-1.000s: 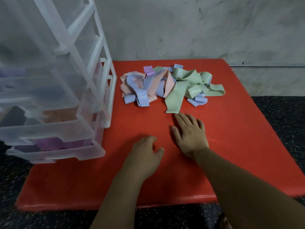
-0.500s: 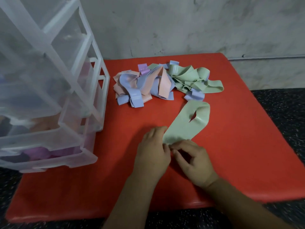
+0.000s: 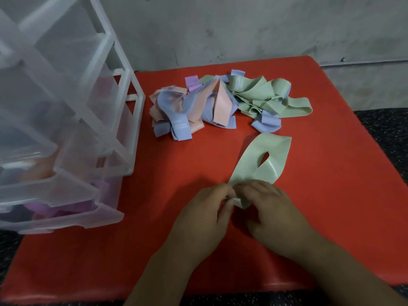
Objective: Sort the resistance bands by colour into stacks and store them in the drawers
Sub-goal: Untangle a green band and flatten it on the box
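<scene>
A red table [image 3: 331, 228] stands against a mottled grey wall [image 3: 242, 29], and dark speckled floor [image 3: 386, 129] shows to its right. On the table's left side rises a tall translucent plastic drawer unit [image 3: 72, 120]. Its bottom drawer [image 3: 66, 214] juts forward with purple material showing through the front, and the drawer above [image 3: 44, 180] holds something peach-coloured. At the far middle of the table lies a tangled pile of resistance bands [image 3: 212, 107]. Blue and peach loops make up its left part, a purple end pokes up at the back, and crumpled green bands lie on its right. The pile sits just beside the unit's far corner and well apart from the hands. Nearer the person, a single green band [image 3: 265, 157] lies on the table as a flattened loop with a small gap at its middle. Its far end is near a blue loop at the pile's edge, and its near end runs in under the hands. The left hand [image 3: 198, 219] pinches that near end between thumb and curled fingers. The right hand [image 3: 273, 208], close against the left at the fingertips, curls its fingers over the same end and grips it.
</scene>
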